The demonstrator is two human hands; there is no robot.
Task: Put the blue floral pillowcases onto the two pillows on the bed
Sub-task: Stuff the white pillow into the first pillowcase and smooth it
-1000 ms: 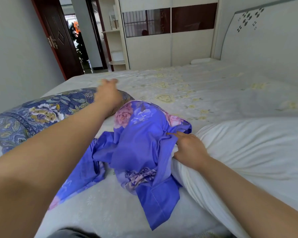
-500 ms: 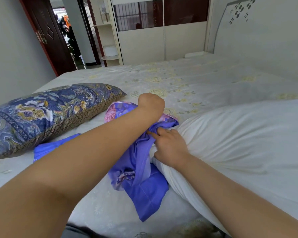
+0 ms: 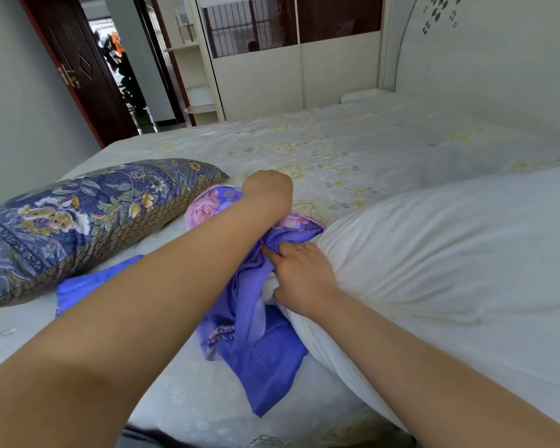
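Both hands now work at the near-left end of the white pillow [image 3: 450,270]. Left hand [image 3: 267,192] has swung in from the far side of the patterned pillow [image 3: 88,218] and sits fisted over the bunched blue floral pillowcase [image 3: 256,318]; looks clenched on fabric, but the fingers are hidden, so can't confirm. Right hand [image 3: 304,279] stays on the pillow corner, fingers curled and pressing into cloth at the pillowcase mouth.

Read: reach phase done, stuffing phase starting. Only the corner meets the opening; nearly all the white pillow is still bare. A second blue piece [image 3: 94,282] lies flat just beside the patterned pillow, mostly under the left forearm.

Room: bed [image 3: 353,150] is open far and right, plenty of space to slide the pillow. Patterned pillow is close on the left and limits pulling the case that way. Near bed edge is close below the loose pillowcase tail; the tail could slip off.
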